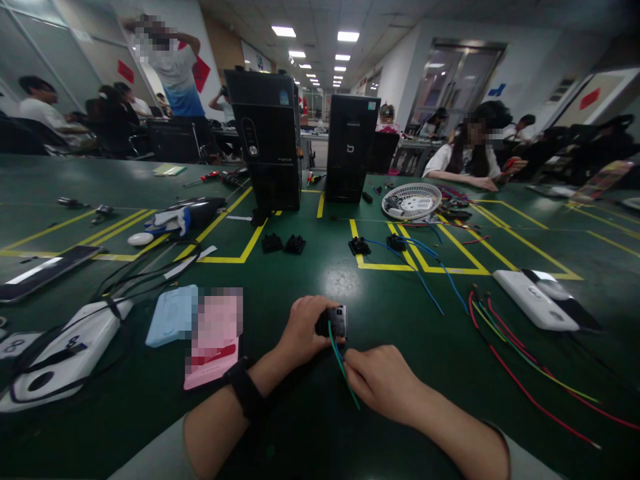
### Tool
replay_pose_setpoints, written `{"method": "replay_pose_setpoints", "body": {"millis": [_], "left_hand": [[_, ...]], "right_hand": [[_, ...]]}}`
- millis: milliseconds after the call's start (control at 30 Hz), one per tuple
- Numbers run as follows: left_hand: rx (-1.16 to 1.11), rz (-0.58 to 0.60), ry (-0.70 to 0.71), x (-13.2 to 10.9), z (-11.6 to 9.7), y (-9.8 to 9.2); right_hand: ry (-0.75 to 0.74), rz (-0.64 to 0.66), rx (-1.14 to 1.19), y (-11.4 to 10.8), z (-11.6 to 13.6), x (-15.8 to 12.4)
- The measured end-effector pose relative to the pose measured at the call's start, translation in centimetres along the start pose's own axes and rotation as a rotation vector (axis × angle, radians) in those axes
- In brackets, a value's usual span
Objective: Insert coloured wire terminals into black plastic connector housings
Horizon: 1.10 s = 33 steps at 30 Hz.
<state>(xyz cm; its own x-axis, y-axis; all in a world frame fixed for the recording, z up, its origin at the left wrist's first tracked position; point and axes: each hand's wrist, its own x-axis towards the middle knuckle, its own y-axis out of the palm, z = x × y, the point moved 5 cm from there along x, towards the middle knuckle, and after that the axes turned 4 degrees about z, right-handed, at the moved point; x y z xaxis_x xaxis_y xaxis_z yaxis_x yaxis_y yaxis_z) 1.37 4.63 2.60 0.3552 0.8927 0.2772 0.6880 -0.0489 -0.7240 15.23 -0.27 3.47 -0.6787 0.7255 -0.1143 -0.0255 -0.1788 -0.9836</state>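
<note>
A long room runs back under a pale panelled ceiling [320,15] with bright rectangular lights [348,36]. At right, a metal-framed glass double door [453,87] breaks the white wall [525,57]; black chairs [173,140] stand beyond a dark-green table [280,283] marked with yellow lines [220,260].

Left hand [303,330]: is gripping, forearm [213,433] slanting from near left. Right hand [381,381]: is pinching, reaching from near right.

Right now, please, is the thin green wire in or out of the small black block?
Apparently in: the green wire runs from the black block; firmness unclear.
</note>
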Motion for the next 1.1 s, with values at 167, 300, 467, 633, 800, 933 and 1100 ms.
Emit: {"method": "replay_pose_setpoints", "body": {"millis": [167,300,467,633,800,933,1100], "left_hand": [[-0.028,-0.001,-0.003,0.0,0.2,-0.1],[-0.035,-0.004,-0.018,0.0,0.4,0.0],[-0.039,-0.005,-0.019,0.0,0.4,0.0],[-0.014,-0.010,-0.020,0.0,0.3,0.0],[0.009,-0.023,-0.011,0.0,0.3,0.1],[0.005,-0.017,0.001,0.0,0.2,0.2],[-0.023,-0.023,-0.002,-0.1,0.4,0.0]], "right_hand": [[0.074,-0.046,0.027,-0.7,-1.0,-0.3],[0.152,-0.106,0.058,-1.7,-2.7,-0.5],[0.162,-0.126,0.085,-1.8,-3.3,-0.6],[0.045,-0.097,0.071,-1.2,-1.7,-0.5],[-0.040,-0.016,0.034,-0.2,-0.4,-0.1],[-0.050,0.008,0.035,0.1,-0.4,0.0],[0.003,-0.033,0.045,-0.7,-1.3,-0.1]]}}
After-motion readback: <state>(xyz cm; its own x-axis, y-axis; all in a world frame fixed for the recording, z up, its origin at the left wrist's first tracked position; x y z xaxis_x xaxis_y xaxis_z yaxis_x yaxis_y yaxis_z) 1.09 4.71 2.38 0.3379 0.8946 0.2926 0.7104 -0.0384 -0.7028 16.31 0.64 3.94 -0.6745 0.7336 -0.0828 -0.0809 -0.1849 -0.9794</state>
